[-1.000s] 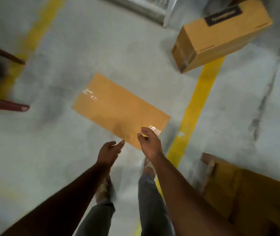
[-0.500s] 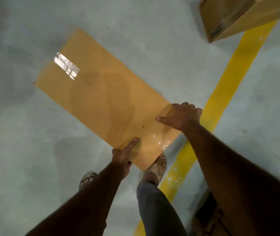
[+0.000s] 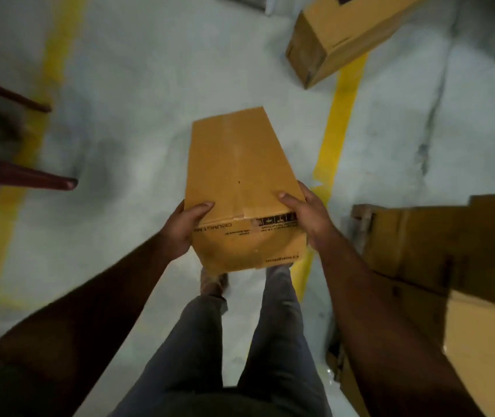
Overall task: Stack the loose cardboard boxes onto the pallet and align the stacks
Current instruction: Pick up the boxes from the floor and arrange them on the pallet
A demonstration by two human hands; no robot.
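Note:
A long brown cardboard box [image 3: 234, 176] is lifted off the floor in front of me, its near end raised and its far end pointing away. My left hand [image 3: 184, 228] grips its near left corner, thumb on the top face. My right hand [image 3: 306, 215] grips the near right corner, thumb on top as well. Printed text and handling symbols show on the near end face. A stack of brown boxes [image 3: 438, 260] lies low at my right; the pallet itself is hidden.
Another loose cardboard box [image 3: 339, 34] lies on the grey floor at the upper right, across a yellow floor line [image 3: 339, 121]. A second yellow line [image 3: 23, 152] runs down the left. Dark red prongs [image 3: 23, 176] jut in from the left. My legs are below the box.
The box lay flat on the floor with my hands reaching its near end. Now both hands hold it lifted, turned lengthwise away from me, and I stand more upright.

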